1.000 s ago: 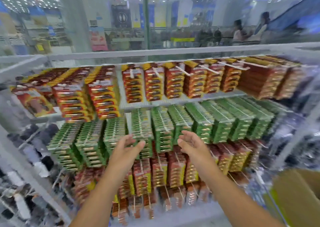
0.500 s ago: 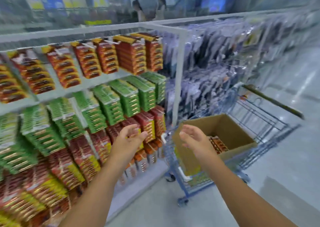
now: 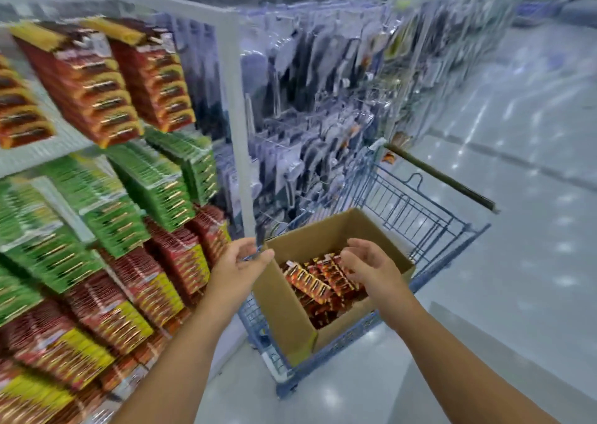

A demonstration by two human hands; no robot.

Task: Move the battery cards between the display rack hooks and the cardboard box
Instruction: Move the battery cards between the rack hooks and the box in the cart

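My left grip (image 3: 240, 262) and right grip (image 3: 368, 267) hover wide and empty above the cardboard box (image 3: 284, 307); red battery cards (image 3: 318, 281) lie loose inside; probably stiff, slick, dense; I'd pinch a stack's edges.

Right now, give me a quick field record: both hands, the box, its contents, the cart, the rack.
left hand: empty, open, at the box's near-left rim
right hand: empty, open, over the box
cardboard box: open-topped, sitting in the cart
battery cards: red and orange packs piled loose in the box
cart: blue wire, beside the rack end
display rack: left of the box, hooks full of red and green cards
image: motion-blurred, print unreadable
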